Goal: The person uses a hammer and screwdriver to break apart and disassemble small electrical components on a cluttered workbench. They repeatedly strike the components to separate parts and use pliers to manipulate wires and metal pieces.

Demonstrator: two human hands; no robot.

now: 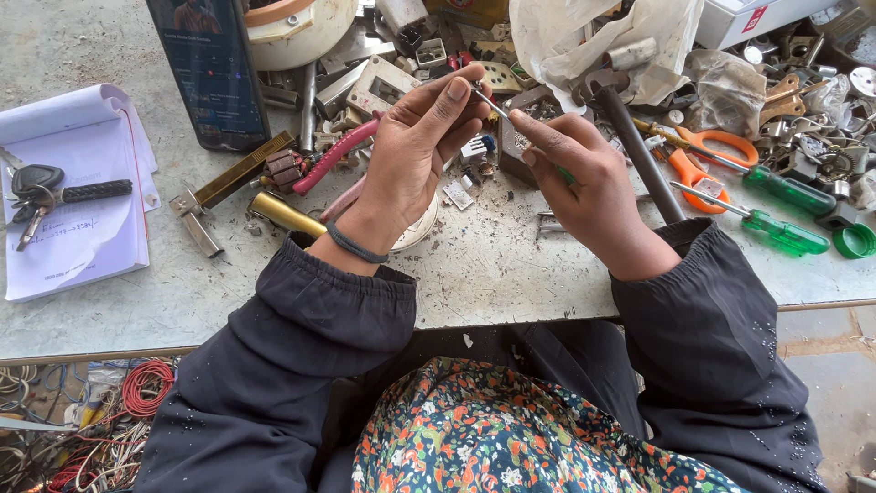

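Note:
My left hand (415, 151) is raised over the bench, its thumb and fingertips pinched on a tiny part at the tip of a thin metal shaft (493, 106). My right hand (584, 187) grips a small screwdriver whose green handle (566, 173) shows between the fingers, the shaft slanting up to the left hand's pinch. A small dark block (513, 146) lies on the bench just behind the right fingers. Both sleeves are dark, and a dark band circles my left wrist.
Red-handled pliers (333, 151), a brass rod (283, 215) and a folding rule (233, 173) lie to the left. A notepad (73, 228) with keys (36, 187), a phone (212, 73), orange scissors (707, 151), green screwdrivers (785, 192), a hammer (634, 146) and scattered metal parts crowd the bench.

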